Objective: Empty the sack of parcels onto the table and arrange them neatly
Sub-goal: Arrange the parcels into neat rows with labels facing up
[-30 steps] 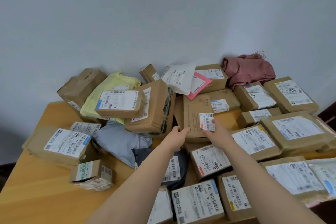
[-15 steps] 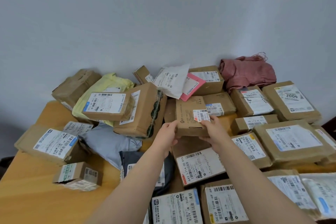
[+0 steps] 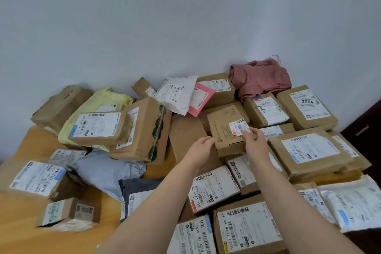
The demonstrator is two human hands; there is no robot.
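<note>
Since a second ago the small flat brown cardboard box [image 3: 224,134] has drawn away to the right from the large brown carton with green printed tape [image 3: 144,130] and now lies flatter, held over the middle of the pile. The left hand [image 3: 203,147] grips its near left corner with curled fingers. The right hand [image 3: 254,144] pinches the near right edge, thumb on the white barcode label [image 3: 239,127]. The fingers beneath the box are hidden. Brown labelled parcels [image 3: 247,229] along the bottom and right are cut off, and they cover most of the orange wooden table [image 3: 20,239]. The crumpled dusty-pink cloth sack [image 3: 259,80] lies by the wall at the back right; whether anything is in it cannot be told.
</note>
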